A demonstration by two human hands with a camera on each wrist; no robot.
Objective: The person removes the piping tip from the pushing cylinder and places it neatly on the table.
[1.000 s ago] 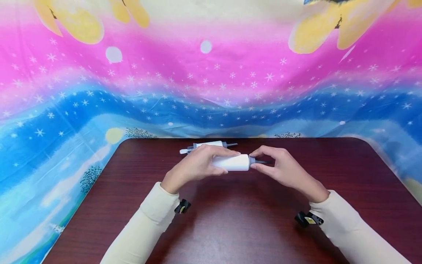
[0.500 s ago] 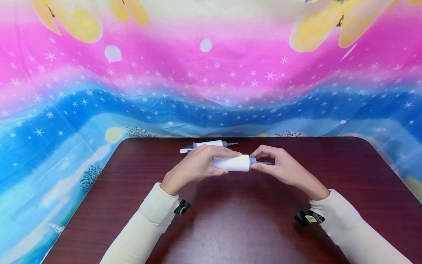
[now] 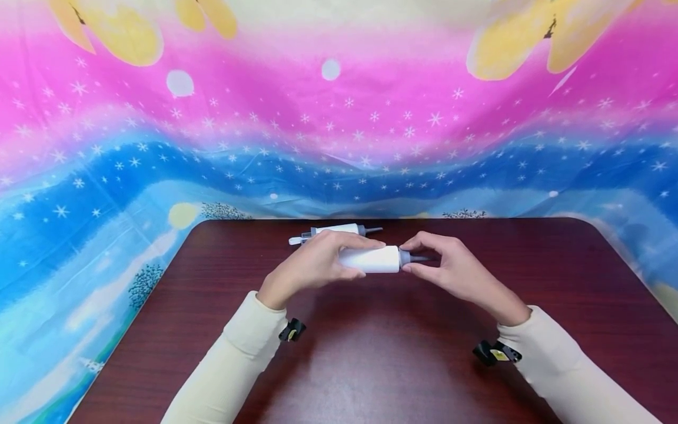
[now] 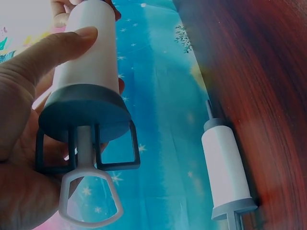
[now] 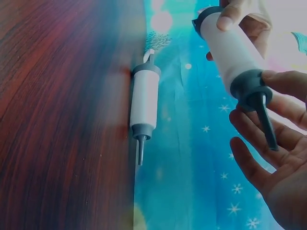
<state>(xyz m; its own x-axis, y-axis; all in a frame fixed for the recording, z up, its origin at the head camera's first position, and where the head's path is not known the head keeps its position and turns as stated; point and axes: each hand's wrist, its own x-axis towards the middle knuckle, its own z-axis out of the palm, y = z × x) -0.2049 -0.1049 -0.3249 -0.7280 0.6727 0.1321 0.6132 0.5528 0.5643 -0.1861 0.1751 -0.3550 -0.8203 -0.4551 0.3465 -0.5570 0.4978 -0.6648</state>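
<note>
A large syringe with a white barrel (image 3: pixel 373 259) and grey ends is held level over the table. My left hand (image 3: pixel 312 259) grips the barrel, its thumb lying along the white side in the left wrist view. Behind that hand, the grey rear cap (image 4: pixel 86 110) carries two finger loops and a pale ring-shaped plunger handle (image 4: pixel 91 197). At the other end, my right hand (image 3: pixel 450 265) pinches the grey front cap (image 5: pixel 249 88) between thumb and fingers. A thin dark nozzle (image 5: pixel 266 122) sticks out past them, over the right palm.
A second, similar syringe (image 3: pixel 339 228) lies near the back edge of the dark red wooden table (image 3: pixel 371 353), just beyond the left hand. A patterned pink and blue cloth (image 3: pixel 339 129) hangs behind the table and along its sides.
The right fingers have shifted slightly around the grey front cap. The held syringe and left hand stay nearly in place, and the second syringe has not moved.
</note>
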